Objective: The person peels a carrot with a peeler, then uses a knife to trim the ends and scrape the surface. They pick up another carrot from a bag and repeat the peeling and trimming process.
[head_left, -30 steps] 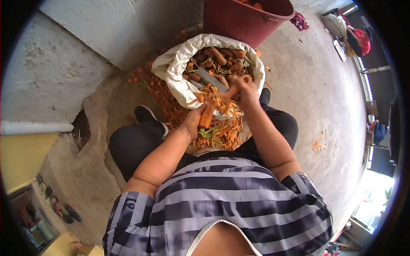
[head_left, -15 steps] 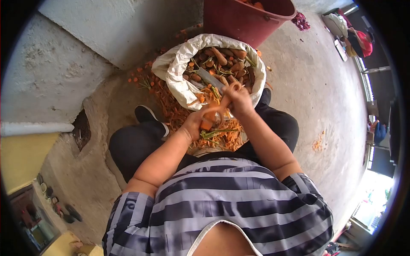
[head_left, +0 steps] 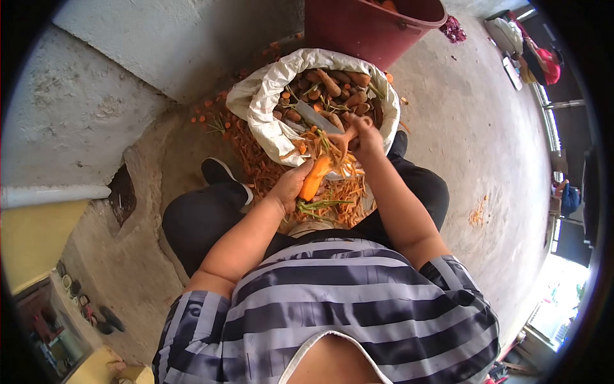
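Observation:
My left hand (head_left: 294, 185) is closed around a peeled, bright orange carrot (head_left: 316, 178), above a heap of peelings (head_left: 342, 203). Held in my right hand (head_left: 367, 137) is an orange Y-shaped peeler (head_left: 343, 137), its head a little apart from the carrot. Both hands are at the near rim of a white sack (head_left: 263, 105) with its edge rolled down. Inside it lie many unpeeled carrots (head_left: 329, 84). A wide grey blade (head_left: 316, 116) rests on them, its handle end hidden near my right hand.
A red tub (head_left: 377, 32) with carrots in it stands beyond the sack. Peelings and carrot ends (head_left: 202, 119) litter the floor to the left. My shoe (head_left: 225, 179) is beside the sack. A rough concrete wall rises on the left. Another person (head_left: 545, 63) is at the far right.
My right hand has moved slightly up and away, so the peeler has parted from the carrot. The carrot in my left hand now shows clearly, tilted up to the right.

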Demonstrator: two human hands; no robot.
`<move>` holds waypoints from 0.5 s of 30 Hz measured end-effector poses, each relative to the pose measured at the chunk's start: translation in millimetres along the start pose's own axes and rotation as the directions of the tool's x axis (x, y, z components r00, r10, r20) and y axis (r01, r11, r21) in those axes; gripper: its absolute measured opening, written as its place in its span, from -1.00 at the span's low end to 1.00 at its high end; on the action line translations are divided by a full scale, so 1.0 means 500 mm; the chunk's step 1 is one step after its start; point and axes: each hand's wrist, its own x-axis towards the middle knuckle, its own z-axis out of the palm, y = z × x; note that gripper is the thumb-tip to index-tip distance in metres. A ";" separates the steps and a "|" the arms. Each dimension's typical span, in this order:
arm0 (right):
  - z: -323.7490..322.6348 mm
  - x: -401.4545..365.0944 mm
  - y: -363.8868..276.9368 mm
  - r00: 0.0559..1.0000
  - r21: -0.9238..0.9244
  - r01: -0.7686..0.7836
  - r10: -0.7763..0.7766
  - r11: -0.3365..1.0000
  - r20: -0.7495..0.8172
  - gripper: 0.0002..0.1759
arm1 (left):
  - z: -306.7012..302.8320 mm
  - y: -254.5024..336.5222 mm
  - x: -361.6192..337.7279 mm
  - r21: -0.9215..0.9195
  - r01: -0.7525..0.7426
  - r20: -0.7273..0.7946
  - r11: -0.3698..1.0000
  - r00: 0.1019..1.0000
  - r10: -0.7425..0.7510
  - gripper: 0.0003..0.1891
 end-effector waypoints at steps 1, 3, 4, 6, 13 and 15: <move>-0.017 0.025 -0.009 0.996 -0.077 0.056 -0.061 0.995 -0.060 -0.72 | 0.003 0.002 -0.003 -0.024 0.011 0.058 1.000 0.998 -0.010 -0.60; -0.041 0.083 0.009 0.996 -0.015 0.033 -0.035 0.999 -0.081 -0.72 | 0.021 0.012 -0.013 0.012 -0.041 -0.012 0.999 0.999 0.041 -0.60; -0.030 0.076 0.005 0.996 -0.011 0.025 -0.026 1.000 -0.090 -0.72 | 0.023 0.017 -0.012 0.025 -0.070 -0.047 0.997 0.996 0.071 -0.59; 0.000 0.053 0.010 0.997 -0.025 -0.068 0.067 0.997 -0.045 -0.73 | -0.004 0.012 0.005 0.100 -0.091 -0.168 0.991 0.980 0.107 -0.60; -0.084 0.231 0.201 0.952 -0.968 0.233 -0.225 0.092 0.208 -0.60 | -0.049 0.019 0.045 0.420 -0.323 -0.189 0.848 0.883 0.430 -0.65; -0.072 0.185 0.171 0.975 -0.978 0.153 -0.139 -0.142 0.173 -0.48 | -0.049 0.029 0.046 0.468 -0.285 -0.191 0.836 0.892 0.411 -0.65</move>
